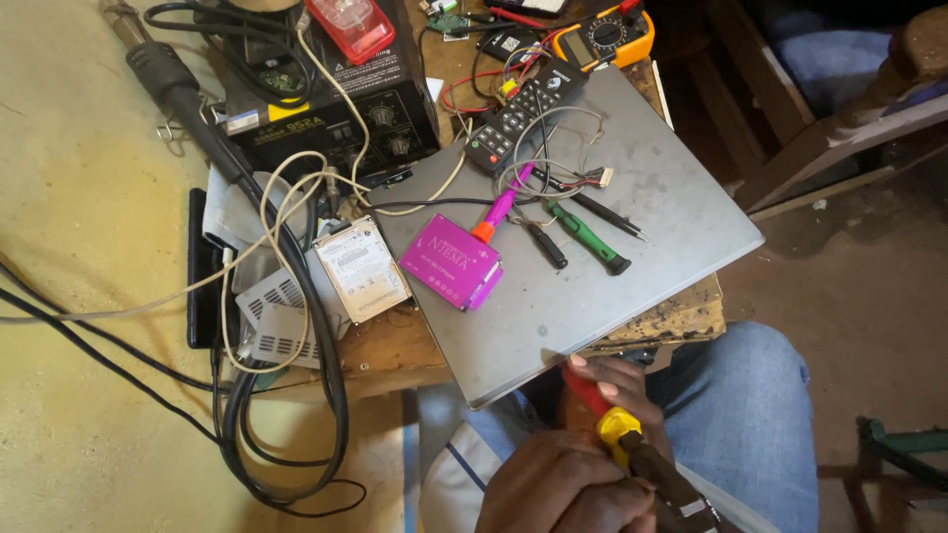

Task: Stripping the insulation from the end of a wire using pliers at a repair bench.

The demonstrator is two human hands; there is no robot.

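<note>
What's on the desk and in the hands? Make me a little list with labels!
Left hand: wrapped around a tool with a red and yellow handle
Right hand: fingers on the same tool
Grey laptop: closed, on the wooden table
On laptop: purple box, green screwdriver, black remote
Beside laptop: bare hard drive
Behind: orange multimeter

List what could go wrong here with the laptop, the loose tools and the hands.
1. The grey laptop overhangs the worn table at its near corner; a knock might tip it.
2. The green screwdriver and black screwdriver lie loose on the lid and could roll off.
3. The right hand and left hand grip a red and yellow tool closely; a slip could hurt fingers.
</note>
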